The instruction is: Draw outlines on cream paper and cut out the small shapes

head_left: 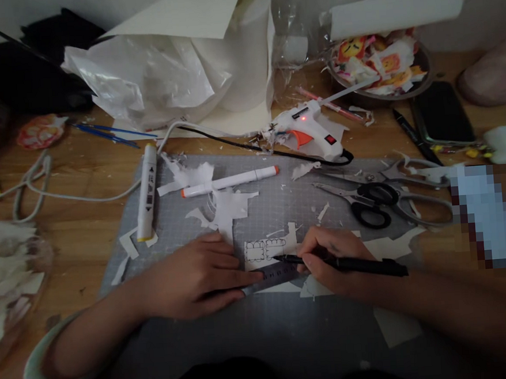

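My right hand (331,256) grips a black pen (366,264), its tip touching a small piece of white paper (279,251). Two small outlined shapes with scalloped edges are drawn on that paper. A metal ruler (271,275) lies across the paper's lower part. Pressing it down from the left is my left hand (202,274), flat with its fingers stretched out. White paper scraps (228,208) lie just above my left hand, and more scraps lie under and around my right hand.
A grey cutting mat (289,337) covers the desk's middle. Two markers (230,181) lie on it. Behind stands a white glue gun (313,130) with its red light on. Two pairs of scissors (375,204) lie at right, below a bowl (380,88) of scraps. A phone (442,113) lies farther right.
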The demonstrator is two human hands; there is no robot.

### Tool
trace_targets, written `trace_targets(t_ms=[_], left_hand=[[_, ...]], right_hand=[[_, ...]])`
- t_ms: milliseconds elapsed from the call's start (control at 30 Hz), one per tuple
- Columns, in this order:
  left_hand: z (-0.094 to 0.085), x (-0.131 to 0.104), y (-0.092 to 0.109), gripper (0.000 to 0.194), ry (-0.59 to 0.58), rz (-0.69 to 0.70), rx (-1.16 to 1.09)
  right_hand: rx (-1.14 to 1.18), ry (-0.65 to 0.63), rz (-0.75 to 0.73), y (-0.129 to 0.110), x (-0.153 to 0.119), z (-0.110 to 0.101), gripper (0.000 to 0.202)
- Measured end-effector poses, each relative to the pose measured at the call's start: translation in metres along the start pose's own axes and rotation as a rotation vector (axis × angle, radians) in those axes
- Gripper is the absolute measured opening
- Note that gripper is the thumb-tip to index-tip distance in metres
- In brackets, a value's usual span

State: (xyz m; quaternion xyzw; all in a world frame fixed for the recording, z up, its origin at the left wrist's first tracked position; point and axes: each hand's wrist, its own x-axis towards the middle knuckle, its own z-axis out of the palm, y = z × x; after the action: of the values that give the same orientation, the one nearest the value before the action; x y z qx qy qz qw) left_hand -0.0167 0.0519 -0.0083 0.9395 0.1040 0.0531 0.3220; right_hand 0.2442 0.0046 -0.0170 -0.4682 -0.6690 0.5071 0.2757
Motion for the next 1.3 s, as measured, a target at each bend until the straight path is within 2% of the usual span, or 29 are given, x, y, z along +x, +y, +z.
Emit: trace_targets(t_ms=[333, 700, 867, 1300], left_hand=[[-0.0005, -0.0007, 0.0001, 0.032, -0.023, 0.0, 0.006], [-0.0027, 0.0019, 0.0021, 0.032, 0.009, 0.007, 0.003], [-0.0018, 0.0017, 0.0015, 0.032, -0.008, 0.004, 0.008], [-0.0015, 0.0009, 0.0014, 0.032, 0.0, 0.006, 0.003]], right_hand=[[-0.011, -0.031, 0.031, -0.0023, 0.0016, -0.0015, 0.01], [-0.04, 0.014, 0.089, -0.0069, 0.0017, -0.0016, 0.011], [-0.052, 0.05, 0.06, -0.0051, 0.0018, -0.0005, 0.013], [0.073, 0.094, 0.065, -0.0011, 0.0003, -0.0013, 0.015]])
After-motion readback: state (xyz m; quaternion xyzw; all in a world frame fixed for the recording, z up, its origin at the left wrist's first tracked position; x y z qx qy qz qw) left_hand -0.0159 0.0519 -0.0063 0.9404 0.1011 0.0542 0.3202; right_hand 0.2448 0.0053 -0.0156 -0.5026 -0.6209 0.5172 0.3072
